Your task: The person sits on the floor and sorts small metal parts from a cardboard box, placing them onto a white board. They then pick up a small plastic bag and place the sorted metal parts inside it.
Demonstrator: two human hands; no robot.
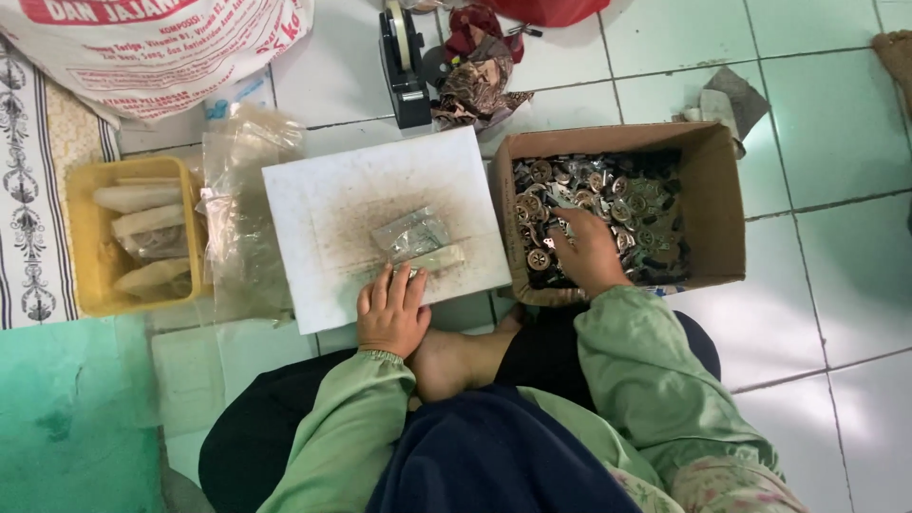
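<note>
- Head view: my right hand [589, 252] is down in the brown cardboard box [717, 204] at the right, with fingers curled into the heap of small round metal parts [617, 195]. I cannot tell if they already pinch one.
- My left hand [391, 313] lies flat, fingers together and holding nothing, on the near edge of the white square board [323, 209], just beside the small clear plastic packets [418, 237] in its middle.
- I think a loose pinch could drop parts on the pale tiled floor [836, 275], where they roll away.
- The board has a brown dusty stain; if my left hand shifts, the packets may slide off.
- The yellow plastic tray of filled packets [81, 237] stands far left, a long reach across the loose clear bags [242, 190], which I could drag.
</note>
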